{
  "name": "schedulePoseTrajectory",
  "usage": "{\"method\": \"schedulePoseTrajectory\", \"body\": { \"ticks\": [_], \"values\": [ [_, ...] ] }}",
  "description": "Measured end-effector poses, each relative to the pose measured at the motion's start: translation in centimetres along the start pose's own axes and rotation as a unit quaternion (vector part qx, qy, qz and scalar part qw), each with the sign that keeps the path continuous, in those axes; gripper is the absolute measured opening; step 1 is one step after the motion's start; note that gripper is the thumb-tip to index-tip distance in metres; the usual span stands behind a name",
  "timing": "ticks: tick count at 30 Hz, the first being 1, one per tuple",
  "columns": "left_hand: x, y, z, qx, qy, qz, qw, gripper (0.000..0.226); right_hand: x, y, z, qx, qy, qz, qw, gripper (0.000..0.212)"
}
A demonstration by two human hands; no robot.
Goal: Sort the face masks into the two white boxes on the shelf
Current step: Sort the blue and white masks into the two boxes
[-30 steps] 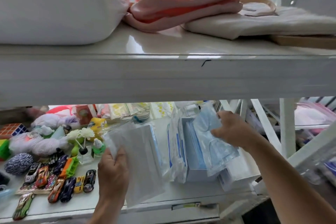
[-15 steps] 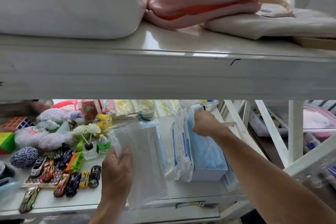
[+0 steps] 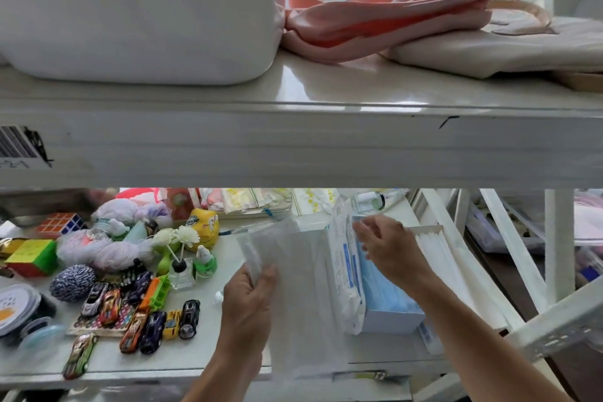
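Note:
My left hand (image 3: 249, 299) grips a stack of clear-wrapped white face masks (image 3: 295, 290) upright over the lower shelf. To its right stands a white box (image 3: 391, 320) filled with blue face masks (image 3: 378, 287); a white pack with blue print (image 3: 342, 274) leans on the box's left side. My right hand (image 3: 386, 246) hovers over the blue masks with fingers relaxed and holds nothing. A second white box (image 3: 437, 248) with white masks stands on edge just right of that hand.
Toy cars (image 3: 143, 320), puzzle cubes (image 3: 62, 223), a yarn ball (image 3: 73, 282) and small bottles (image 3: 204, 261) crowd the shelf's left half. The upper shelf board (image 3: 293, 147) hangs close overhead, carrying a white bin (image 3: 137, 19) and pink bags (image 3: 385, 6). White frame struts (image 3: 509, 258) stand right.
My right hand carried blue masks into the box, let them go, and now lifts off them. The left hand kept its stack, shifting slightly right.

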State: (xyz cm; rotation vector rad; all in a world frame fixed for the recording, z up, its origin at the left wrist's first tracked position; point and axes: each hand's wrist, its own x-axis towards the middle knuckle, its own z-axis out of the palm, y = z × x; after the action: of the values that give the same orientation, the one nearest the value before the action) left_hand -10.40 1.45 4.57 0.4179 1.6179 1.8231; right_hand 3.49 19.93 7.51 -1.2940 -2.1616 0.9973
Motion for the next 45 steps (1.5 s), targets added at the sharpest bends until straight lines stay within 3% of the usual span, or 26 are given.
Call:
{"method": "schedulePoseTrajectory", "body": {
  "ticks": [2,4,9,13,20,28,32,35,38,40,43,45],
  "values": [
    [-0.2,0.4,1.2,-0.043,-0.012,-0.019,0.999,0.013,-3.5,-2.0,-0.2,0.205,-0.132,0.057,0.968,0.024],
    [-0.4,0.8,2.4,-0.071,-0.036,-0.037,0.996,0.016,-6.3,-2.4,0.6,0.232,-0.213,0.051,0.948,0.012],
    [-0.1,0.5,3.5,-0.055,-0.054,-0.071,0.994,0.029,-6.8,-0.4,-0.3,0.26,-0.104,0.09,0.956,0.013],
    [-0.2,0.0,4.2,-0.05,-0.104,-0.077,0.99,0.023,-6.6,-0.3,-1.2,0.3,-0.093,0.087,0.945,0.015],
    [-2.0,-0.5,6.2,-0.056,-0.147,-0.08,0.984,0.035,-7.4,0.6,-0.3,0.376,-0.07,0.113,0.917,0.025],
    [-3.6,-0.9,8.4,-0.076,-0.156,-0.105,0.979,0.022,-9.5,2.2,-1.0,0.467,-0.156,0.148,0.858,0.028],
    [-3.0,-1.5,8.4,-0.043,-0.166,-0.098,0.98,0.023,-10.1,2.3,-1.9,0.392,-0.131,0.158,0.897,0.025],
    [1.6,-3.5,6.3,0.115,-0.016,-0.013,0.993,0.012,-9.8,3.2,-5.0,0.327,-0.064,0.168,0.928,0.022],
    [7.4,-6.0,2.9,0.325,0.128,-0.049,0.936,0.05,-9.7,4.6,-8.7,0.3,0.002,0.184,0.936,0.024],
    [9.7,-7.0,1.7,0.411,0.15,-0.096,0.894,0.073,-9.7,4.3,-10.8,0.246,0.048,0.173,0.953,0.023],
    [10.7,-7.4,1.4,0.48,0.132,-0.114,0.86,0.08,-8.7,3.5,-14.2,-0.006,0.147,0.118,0.982,0.02],
    [10.4,-7.2,1.9,0.49,0.149,-0.104,0.853,0.076,-7.3,2.8,-15.9,-0.201,0.157,0.107,0.961,0.033]
  ]
}}
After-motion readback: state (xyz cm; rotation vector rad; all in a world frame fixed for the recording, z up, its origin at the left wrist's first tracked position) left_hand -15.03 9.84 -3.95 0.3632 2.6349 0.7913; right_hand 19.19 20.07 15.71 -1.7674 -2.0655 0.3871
